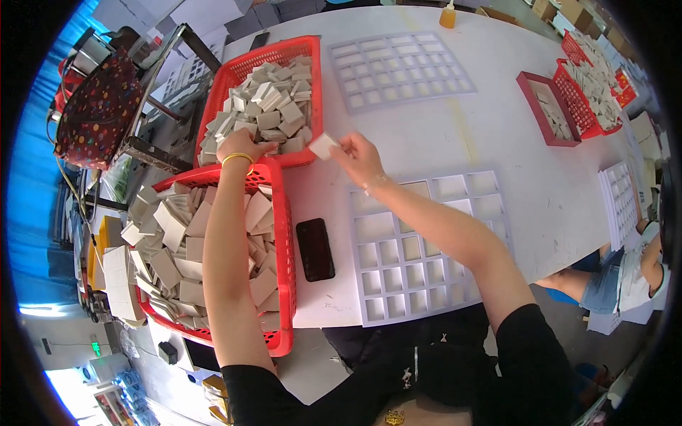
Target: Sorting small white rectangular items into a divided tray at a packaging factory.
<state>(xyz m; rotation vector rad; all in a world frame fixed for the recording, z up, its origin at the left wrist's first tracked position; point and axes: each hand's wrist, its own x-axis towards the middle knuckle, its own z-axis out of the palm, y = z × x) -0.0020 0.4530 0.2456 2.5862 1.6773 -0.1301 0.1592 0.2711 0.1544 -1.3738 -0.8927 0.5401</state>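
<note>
Head view. The right hand point(361, 157) is clamped on one pale tile point(324, 145), gripped at its right end between thumb and fingers. The tile is above the white surface point(526, 199), just beside the near right corner of the far red basket point(317, 78). Its long axis cannot be determined; the fingers cover one end. The left hand point(238, 145) is inside that basket, at its near end, among the loose tiles point(273, 106); whether its fingers are closed on a tile cannot be told. The two hands are apart.

Governing relation: the near compartment tray point(406, 291), at the near edge of the surface, lies nearward and to the right of the held tile. The right hand is the nearer one, and its forearm crosses above the tray, masking part of it. The black phone point(315, 248) lies between this tray and the near red basket point(285, 284), its long axis running roughly near to far. The far compartment tray point(408, 101) lies toward the far edge.
</note>
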